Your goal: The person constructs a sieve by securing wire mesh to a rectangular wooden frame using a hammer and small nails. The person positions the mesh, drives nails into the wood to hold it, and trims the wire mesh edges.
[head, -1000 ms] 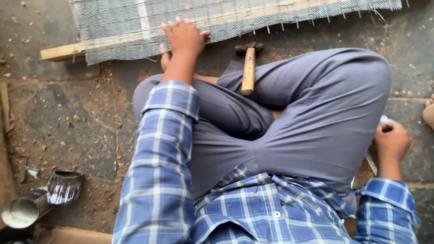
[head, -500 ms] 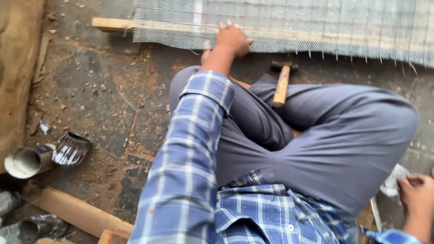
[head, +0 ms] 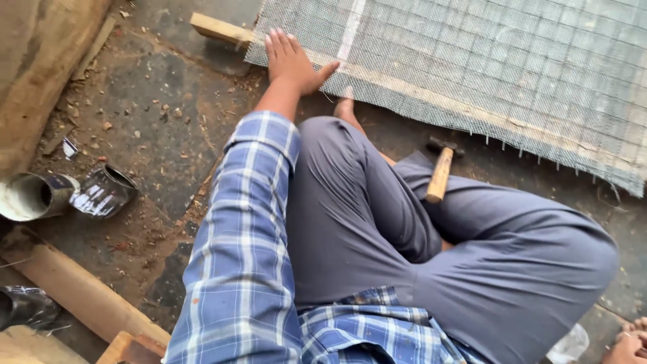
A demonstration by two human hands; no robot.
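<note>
I sit cross-legged on a stone floor in grey trousers and a blue checked shirt. My left hand [head: 291,62] lies flat, fingers spread, on the near edge of a grey wire mesh [head: 512,61] stretched over a wooden frame [head: 217,28]. A wooden-handled hammer [head: 439,172] rests on my leg just below the mesh edge, untouched. Only a sliver of my right hand [head: 625,345] shows at the bottom right corner, beside a clear plastic bag [head: 571,342]; its fingers cannot be made out.
Two tipped-over metal tins [head: 30,195] [head: 104,192] lie on the floor at the left. A wooden plank [head: 81,290] and wood offcuts lie at the bottom left. A sack-like brown bulk [head: 40,67] fills the upper left. Sawdust and chips cover the floor.
The view has swung rightward and closer, so the mesh fills more of the top. My left hand stays pressed on the mesh edge. My right hand has slipped almost out of view.
</note>
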